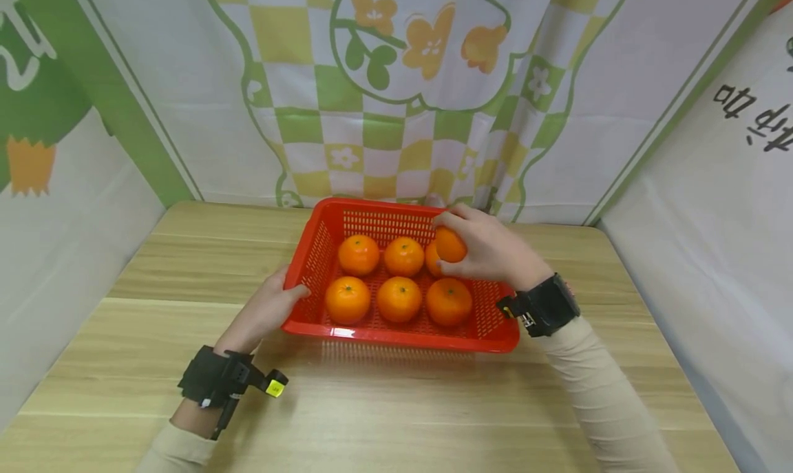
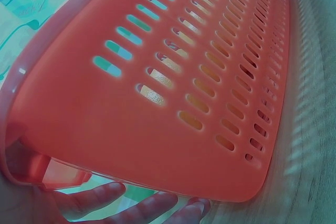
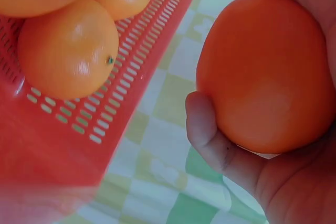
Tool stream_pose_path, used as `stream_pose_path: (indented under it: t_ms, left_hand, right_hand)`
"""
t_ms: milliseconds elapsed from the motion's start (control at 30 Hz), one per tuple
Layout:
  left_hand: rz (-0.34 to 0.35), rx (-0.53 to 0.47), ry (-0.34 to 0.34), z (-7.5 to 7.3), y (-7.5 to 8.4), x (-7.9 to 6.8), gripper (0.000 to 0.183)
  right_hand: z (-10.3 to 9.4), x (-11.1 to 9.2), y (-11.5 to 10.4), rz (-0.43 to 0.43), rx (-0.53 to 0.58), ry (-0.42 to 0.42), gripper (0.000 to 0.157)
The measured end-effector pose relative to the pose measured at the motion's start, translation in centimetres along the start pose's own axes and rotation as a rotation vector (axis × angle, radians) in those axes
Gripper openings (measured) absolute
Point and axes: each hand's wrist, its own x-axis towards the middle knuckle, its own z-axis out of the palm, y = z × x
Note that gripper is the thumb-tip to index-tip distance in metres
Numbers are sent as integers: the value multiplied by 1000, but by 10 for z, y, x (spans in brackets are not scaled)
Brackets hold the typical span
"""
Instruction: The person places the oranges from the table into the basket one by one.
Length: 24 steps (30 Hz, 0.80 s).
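Note:
A red plastic basket (image 1: 396,339) with slotted walls stands on the table, holding oranges in two rows of three. My left hand (image 1: 268,306) grips its left end, thumb over the rim; in the left wrist view the fingers (image 2: 142,211) lie against the outside of the wall. Above the basket's back right part, my right hand (image 1: 489,246) holds another orange (image 1: 451,244). Thumb and fingers wrap around this held orange (image 3: 265,72) in the right wrist view. Beneath it, the back right orange (image 1: 431,258) is partly hidden by the hand.
The wooden table (image 1: 396,418) extends around the basket on both sides and in front. Behind it hangs a checked green, yellow and white curtain (image 1: 396,135). White printed cloth panels (image 1: 694,184) stand along the table's sides.

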Motion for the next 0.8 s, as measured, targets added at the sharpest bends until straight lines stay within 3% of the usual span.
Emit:
stream_pose_path:
  t_ms: [367, 800]
  left_hand:
    - [8, -5, -5, 0, 1, 0, 56]
    - [-5, -7, -10, 0, 2, -1, 57]
  right_hand:
    - [8, 10, -11, -79, -29, 24, 54]
    - [17, 23, -21, -85, -34, -61, 54]
